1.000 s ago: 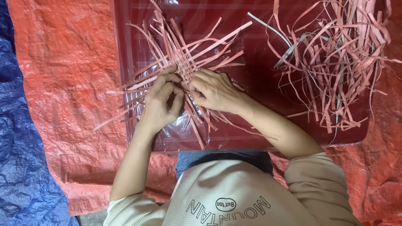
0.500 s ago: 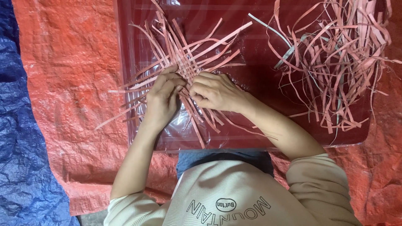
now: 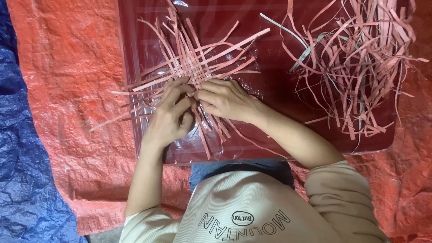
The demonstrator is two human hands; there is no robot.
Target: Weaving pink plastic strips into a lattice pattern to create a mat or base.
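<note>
Woven patch of thin pink flat strips (image 3: 189,67) is laid flat on the glossy dark-red plastic sheet (image 3: 270,90), giving a smooth, firm base for weaving. Left hand (image 3: 171,114) is pressed down on the crossing strips, fingers curled, likely to keep the weave from shifting. Right hand (image 3: 225,99) is pinched on a strip end at the weave's near edge. Loose pile of pink strips (image 3: 355,67) is kept well apart, at the right. Orange woven tarp (image 3: 67,90) lies underneath, blue tarp (image 3: 18,157) at the left.
</note>
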